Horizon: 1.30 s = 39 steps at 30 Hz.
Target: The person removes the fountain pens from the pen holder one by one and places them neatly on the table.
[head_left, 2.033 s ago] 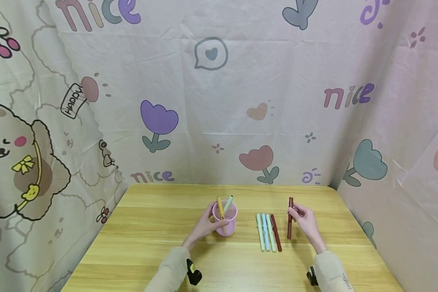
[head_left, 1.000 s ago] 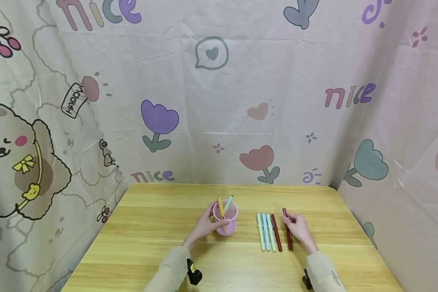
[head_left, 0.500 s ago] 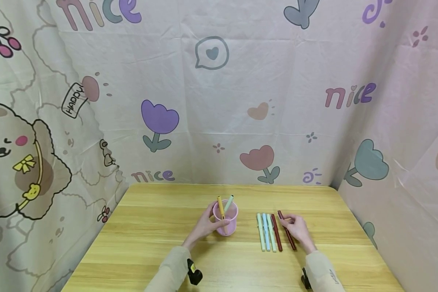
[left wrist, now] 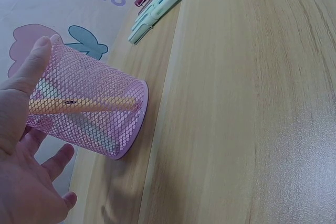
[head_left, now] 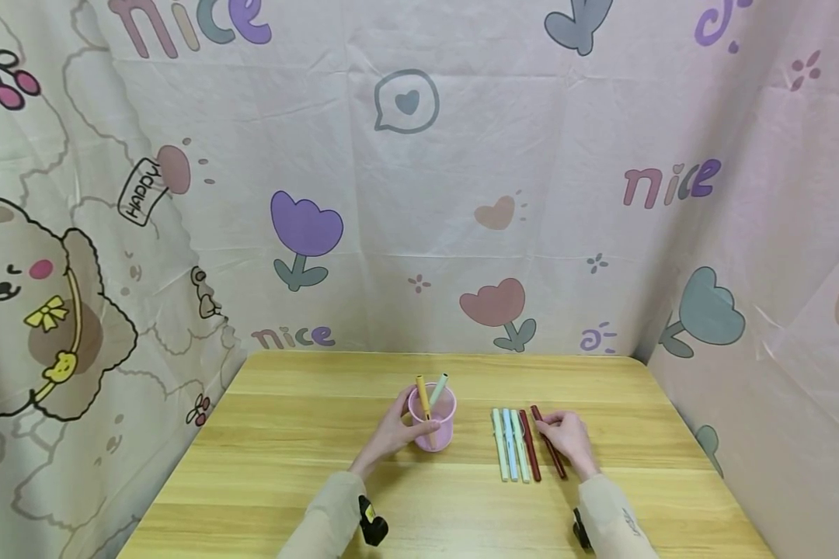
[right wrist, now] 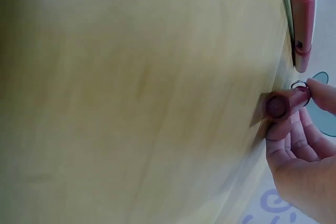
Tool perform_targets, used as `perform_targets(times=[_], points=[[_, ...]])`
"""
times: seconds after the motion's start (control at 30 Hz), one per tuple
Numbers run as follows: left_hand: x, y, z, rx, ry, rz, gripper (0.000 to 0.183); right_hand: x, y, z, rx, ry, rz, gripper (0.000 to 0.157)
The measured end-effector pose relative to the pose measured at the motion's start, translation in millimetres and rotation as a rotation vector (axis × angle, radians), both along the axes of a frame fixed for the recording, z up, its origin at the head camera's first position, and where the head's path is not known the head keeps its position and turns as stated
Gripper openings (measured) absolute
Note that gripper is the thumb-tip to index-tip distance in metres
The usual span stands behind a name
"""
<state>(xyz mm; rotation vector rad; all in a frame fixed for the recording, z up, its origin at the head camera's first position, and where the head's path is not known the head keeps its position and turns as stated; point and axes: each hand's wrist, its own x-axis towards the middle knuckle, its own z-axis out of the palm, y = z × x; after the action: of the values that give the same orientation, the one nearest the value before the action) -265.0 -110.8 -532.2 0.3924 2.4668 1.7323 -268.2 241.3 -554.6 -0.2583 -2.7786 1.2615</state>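
My left hand [head_left: 391, 431] holds a pink mesh pen cup [head_left: 445, 435] by its rim, thumb on the near side. A yellow pen [head_left: 422, 393] and a pale green pen [head_left: 437, 390] lean inside the cup. Between thumb and fingers, my right hand [head_left: 572, 439] pinches a dark red pen [right wrist: 277, 107], which slants at the table surface. To its left lies a row: another dark red pen [head_left: 530, 450], a pale green pen [head_left: 520, 450], a light blue pen [head_left: 510, 450] and a second pale green pen [head_left: 499, 450].
The wooden table [head_left: 287, 435] meets a printed cloth backdrop [head_left: 405, 194] at its far edge. Cloth [head_left: 797, 310] also hangs on the right side, and more on the left.
My right hand has come left and nearer with the dark red pen, bringing it beside the row, its far end now tilted left. The left hand and cup stay in place.
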Motion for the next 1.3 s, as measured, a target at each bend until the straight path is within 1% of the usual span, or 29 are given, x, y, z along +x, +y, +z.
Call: perform_targets(times=[0.13,0.33,0.57,1.03,1.3], points=[[0.6,-0.5,0.0,-0.002,0.000,0.001,0.089,-1.4,-2.0,-0.5,0.037,0.024,-0.002,0.020],[1.5,-0.7,0.8,0.004,0.010,-0.003,0.087,-1.2,-5.1,1.0,0.079,0.006,0.004,0.020],[1.5,-0.8,0.6,0.005,0.016,-0.003,0.087,0.0,-5.3,2.6,0.076,-0.019,0.006,0.022],[0.5,-0.1,0.0,-0.006,0.002,0.010,0.089,1.7,-3.1,3.7,0.063,-0.026,0.036,0.023],[1.2,-0.1,0.6,-0.007,-0.002,0.005,0.089,2.0,-2.6,2.7,0.054,-0.030,0.043,0.021]])
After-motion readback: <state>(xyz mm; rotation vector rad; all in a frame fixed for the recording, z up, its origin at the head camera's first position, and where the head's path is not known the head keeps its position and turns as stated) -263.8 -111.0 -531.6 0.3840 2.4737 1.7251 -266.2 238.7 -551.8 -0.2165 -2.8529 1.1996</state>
